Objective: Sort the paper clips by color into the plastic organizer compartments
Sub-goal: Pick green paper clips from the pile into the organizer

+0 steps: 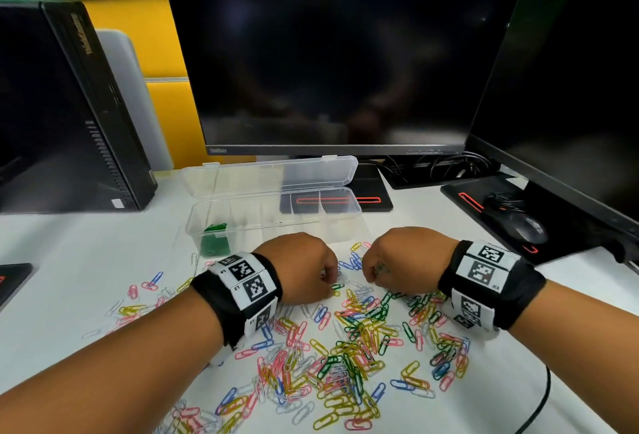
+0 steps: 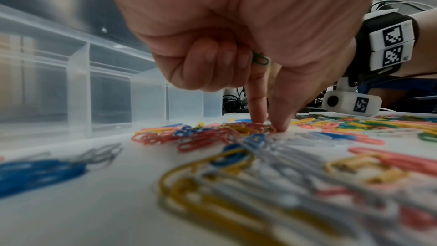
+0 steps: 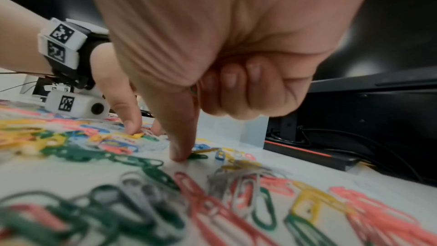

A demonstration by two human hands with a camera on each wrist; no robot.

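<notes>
Several loose paper clips [image 1: 345,347] in green, yellow, pink, blue and white cover the white desk. Behind them stands the clear plastic organizer [image 1: 345,215] with its lid open; green clips [image 1: 214,240] lie in its leftmost compartment. My left hand [image 1: 330,286] is at the pile's far edge. Its curled fingers hold a green clip [image 2: 260,59], and its index finger and thumb tips [image 2: 281,125] touch the desk among the clips. My right hand [image 1: 370,278] is beside it. It keeps a green clip [image 3: 194,89] in its curled fingers and presses one fingertip [image 3: 179,153] next to a green clip [image 3: 198,156].
A dark monitor [image 1: 339,53] stands behind the organizer, with its base [image 1: 373,191] just to the right. A black mouse [image 1: 525,228] lies on a pad at the right, below a second screen. A small black computer [image 1: 69,105] stands at the left. A cable [image 1: 539,399] runs along the near right.
</notes>
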